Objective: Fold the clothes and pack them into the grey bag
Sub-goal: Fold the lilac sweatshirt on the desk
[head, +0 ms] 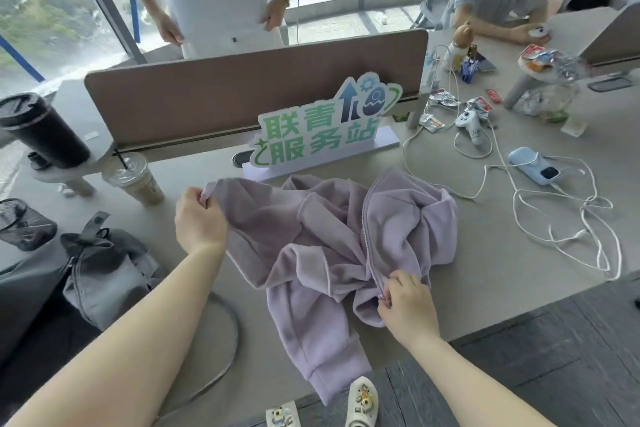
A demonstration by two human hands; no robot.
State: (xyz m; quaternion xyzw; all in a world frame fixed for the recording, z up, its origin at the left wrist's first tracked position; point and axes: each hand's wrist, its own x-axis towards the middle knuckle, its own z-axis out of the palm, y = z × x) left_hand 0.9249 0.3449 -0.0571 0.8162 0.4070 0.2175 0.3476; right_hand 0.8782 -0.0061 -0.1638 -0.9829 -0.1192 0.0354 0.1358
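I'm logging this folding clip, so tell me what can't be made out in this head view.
- Grey bag: its opening faces away, so its inside is hidden.
- Purple hoodie: crumpled, so its underside and one sleeve are hidden by its own folds.
- Left hand and right hand: fingertips are buried in the fabric they grip.
- Iced drink cup: its label is too blurred to read.

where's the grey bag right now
In the head view the grey bag sits on the table's left side, beside the left forearm and left of the lilac hoodie.
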